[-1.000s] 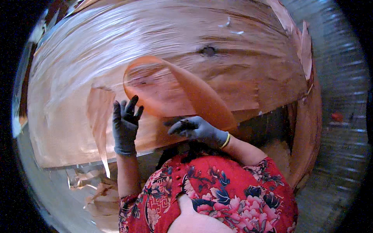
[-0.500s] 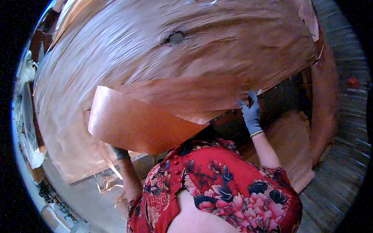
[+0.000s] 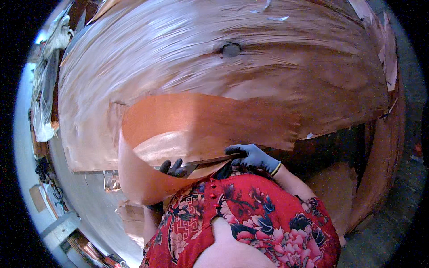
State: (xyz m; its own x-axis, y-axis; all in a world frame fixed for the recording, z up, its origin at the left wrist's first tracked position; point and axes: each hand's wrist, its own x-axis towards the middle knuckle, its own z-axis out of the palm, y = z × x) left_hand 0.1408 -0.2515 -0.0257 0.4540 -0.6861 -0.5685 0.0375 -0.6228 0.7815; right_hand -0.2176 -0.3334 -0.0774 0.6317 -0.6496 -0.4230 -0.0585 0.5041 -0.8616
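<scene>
A thin orange-brown wood veneer sheet (image 3: 156,111) lies on a broad stack of veneer (image 3: 286,73), its left end curling up and over toward my body. My left hand (image 3: 173,168), in a dark-palmed grey glove, is mostly hidden behind the curl. Its fingertips rise apart above the curled edge, and the thumb is out of sight. My right hand (image 3: 254,158), gloved alike with a yellow cuff edge, is at the stack's front edge close to my torso. Its fingers are bent around a sheet's edge near the narrow end of the curl.
The stack's top is rippled, with a dark-rimmed hole (image 3: 231,49) and pale scraps (image 3: 278,18) on it. A dark gap (image 3: 330,145) lies below its front right edge. Brown sheet material (image 3: 380,165) stands at the right. Clear plastic (image 3: 47,118) hangs at the far left.
My right hand has moved left and nearer my body from the right part of the front edge. The curl has opened toward me, and my left fingertips now show above it. The view has shifted.
</scene>
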